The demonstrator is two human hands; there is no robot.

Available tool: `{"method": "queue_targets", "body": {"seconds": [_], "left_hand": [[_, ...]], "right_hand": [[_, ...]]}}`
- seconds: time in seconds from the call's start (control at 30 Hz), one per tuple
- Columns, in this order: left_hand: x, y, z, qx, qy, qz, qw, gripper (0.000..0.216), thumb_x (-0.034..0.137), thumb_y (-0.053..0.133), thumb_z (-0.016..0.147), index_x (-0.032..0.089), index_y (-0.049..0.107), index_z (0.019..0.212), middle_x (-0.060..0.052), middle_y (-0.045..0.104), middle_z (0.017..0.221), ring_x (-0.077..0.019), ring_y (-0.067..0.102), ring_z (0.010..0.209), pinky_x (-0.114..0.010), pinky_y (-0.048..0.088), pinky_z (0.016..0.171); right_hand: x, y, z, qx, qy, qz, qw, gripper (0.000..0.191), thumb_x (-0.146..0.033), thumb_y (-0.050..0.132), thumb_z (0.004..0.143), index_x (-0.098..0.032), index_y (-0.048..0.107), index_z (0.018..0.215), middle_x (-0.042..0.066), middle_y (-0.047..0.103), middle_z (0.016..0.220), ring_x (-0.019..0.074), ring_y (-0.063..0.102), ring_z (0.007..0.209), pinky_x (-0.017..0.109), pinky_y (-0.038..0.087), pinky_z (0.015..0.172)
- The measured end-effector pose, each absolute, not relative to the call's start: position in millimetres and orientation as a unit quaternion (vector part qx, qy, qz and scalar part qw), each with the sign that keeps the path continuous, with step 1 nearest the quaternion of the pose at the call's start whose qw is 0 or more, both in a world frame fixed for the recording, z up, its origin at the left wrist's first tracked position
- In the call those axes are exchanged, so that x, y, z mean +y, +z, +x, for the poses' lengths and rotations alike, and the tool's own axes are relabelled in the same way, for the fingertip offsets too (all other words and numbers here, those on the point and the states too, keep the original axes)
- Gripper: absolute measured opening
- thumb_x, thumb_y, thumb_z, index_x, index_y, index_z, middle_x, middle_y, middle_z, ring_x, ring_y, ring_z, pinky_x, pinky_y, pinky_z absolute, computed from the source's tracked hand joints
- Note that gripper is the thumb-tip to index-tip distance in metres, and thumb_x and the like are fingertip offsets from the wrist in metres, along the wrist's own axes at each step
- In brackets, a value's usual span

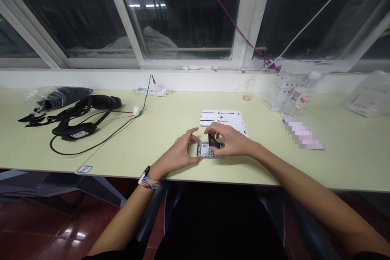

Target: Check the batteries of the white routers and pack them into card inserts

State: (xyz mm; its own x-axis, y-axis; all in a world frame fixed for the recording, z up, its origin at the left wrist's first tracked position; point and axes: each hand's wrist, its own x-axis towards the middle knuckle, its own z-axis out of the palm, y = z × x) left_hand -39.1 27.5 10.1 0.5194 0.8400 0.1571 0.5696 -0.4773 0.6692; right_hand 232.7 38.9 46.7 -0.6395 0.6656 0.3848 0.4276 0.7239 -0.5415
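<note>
A small flat grey device (203,150) with a white printed label and a square code lies on the table near its front edge. It looks like an opened handheld unit, though its exact kind is unclear. My left hand (178,150) curves around its left end, thumb at the near corner and fingers at the far one. Between the thumb and fingers of my right hand (230,140) is a small thin black rectangular piece (213,141), tilted above the device. My right hand hides the device's right end. White cards (210,118) with black lines lie just behind.
To the left are a black headset (76,130) with a cable, a plastic bag of black items (65,96) and a power strip (152,91). On the right stand stacked white boxes (277,93), a clear bottle (300,97) and a plastic bag (370,95). Windows rise behind the table.
</note>
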Motion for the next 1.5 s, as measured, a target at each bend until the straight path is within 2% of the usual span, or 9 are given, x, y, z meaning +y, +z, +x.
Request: {"method": "queue_targets", "body": {"seconds": [0.27, 0.4, 0.53, 0.63, 0.83, 1.03, 1.2, 1.37, 1.5], "left_hand": [[28, 11, -40, 0.428, 0.241, 0.825, 0.278, 0.096, 0.03, 0.084, 0.086, 0.033, 0.033, 0.168, -0.009, 0.07, 0.136, -0.0332, 0.064, 0.131, -0.054, 0.044, 0.12], [27, 13, -38, 0.433, 0.242, 0.823, 0.278, 0.097, 0.03, 0.084, 0.085, 0.034, 0.033, 0.167, -0.008, 0.07, 0.136, -0.0333, 0.064, 0.131, -0.053, 0.045, 0.12], [25, 16, -37, 0.434, 0.238, 0.823, 0.278, 0.097, 0.032, 0.084, 0.086, 0.033, 0.031, 0.168, -0.008, 0.069, 0.136, -0.0336, 0.064, 0.133, -0.054, 0.046, 0.121], [24, 17, -37, 0.435, 0.241, 0.82, 0.282, 0.097, 0.031, 0.084, 0.086, 0.032, 0.033, 0.168, -0.01, 0.068, 0.143, -0.0354, 0.063, 0.138, -0.054, 0.047, 0.121], [26, 15, -38, 0.437, 0.239, 0.818, 0.287, 0.097, 0.032, 0.084, 0.086, 0.033, 0.033, 0.168, -0.011, 0.067, 0.144, -0.0357, 0.062, 0.14, -0.054, 0.046, 0.121], [27, 13, -39, 0.438, 0.232, 0.821, 0.284, 0.094, 0.032, 0.083, 0.087, 0.032, 0.032, 0.166, -0.009, 0.068, 0.14, -0.0338, 0.062, 0.136, -0.053, 0.044, 0.122], [27, 14, -38, 0.442, 0.225, 0.819, 0.289, 0.093, 0.033, 0.083, 0.087, 0.032, 0.032, 0.166, -0.009, 0.068, 0.142, -0.0346, 0.06, 0.139, -0.052, 0.043, 0.121], [27, 13, -38, 0.44, 0.227, 0.822, 0.28, 0.093, 0.032, 0.082, 0.087, 0.032, 0.033, 0.166, -0.009, 0.069, 0.14, -0.0338, 0.06, 0.138, -0.052, 0.043, 0.122], [28, 10, -39, 0.438, 0.229, 0.824, 0.276, 0.094, 0.031, 0.083, 0.086, 0.033, 0.033, 0.166, -0.008, 0.069, 0.14, -0.0327, 0.06, 0.138, -0.05, 0.043, 0.122]], "right_hand": [[37, 20, 234, -0.924, 0.095, -0.26, 0.264, 0.008, -0.032, 0.07, 0.102, -0.026, 0.071, 0.106, 0.01, 0.077, 0.121, 0.0319, 0.07, 0.116, 0.054, 0.057, 0.101], [33, 15, 239, -0.894, 0.072, -0.279, 0.343, 0.03, -0.033, 0.055, 0.112, -0.026, 0.07, 0.136, 0.015, 0.071, 0.148, 0.0341, 0.067, 0.137, 0.06, 0.058, 0.113], [21, 12, 229, -0.879, 0.028, -0.285, 0.381, 0.066, -0.033, 0.051, 0.113, -0.024, 0.032, 0.176, 0.017, 0.045, 0.176, 0.0352, 0.042, 0.165, 0.064, 0.043, 0.131], [13, 1, 217, -0.922, 0.045, -0.259, 0.282, 0.084, -0.048, 0.054, 0.113, -0.021, 0.012, 0.182, 0.017, 0.028, 0.185, 0.0356, 0.024, 0.173, 0.065, 0.03, 0.138], [11, -15, 213, -0.946, 0.106, -0.261, 0.162, 0.081, -0.066, 0.045, 0.114, -0.018, 0.032, 0.178, 0.017, 0.029, 0.183, 0.0322, 0.026, 0.172, 0.057, 0.027, 0.141], [38, 1, 250, -0.885, 0.038, -0.397, 0.241, 0.045, -0.04, 0.046, 0.116, -0.02, 0.068, 0.151, 0.015, 0.069, 0.156, 0.0353, 0.054, 0.157, 0.065, 0.04, 0.132], [53, 11, 285, -0.79, 0.014, -0.576, 0.207, 0.035, -0.038, 0.054, 0.112, -0.016, 0.075, 0.13, 0.019, 0.074, 0.136, 0.0365, 0.071, 0.125, 0.052, 0.061, 0.098], [41, 11, 292, -0.841, -0.044, -0.494, 0.217, 0.036, -0.026, 0.071, 0.095, -0.02, 0.076, 0.13, 0.015, 0.076, 0.122, 0.0339, 0.071, 0.11, 0.046, 0.059, 0.09], [34, 12, 290, -0.871, -0.056, -0.406, 0.272, 0.037, -0.014, 0.06, 0.096, -0.022, 0.075, 0.128, 0.012, 0.078, 0.114, 0.0298, 0.073, 0.098, 0.041, 0.057, 0.077]]}}
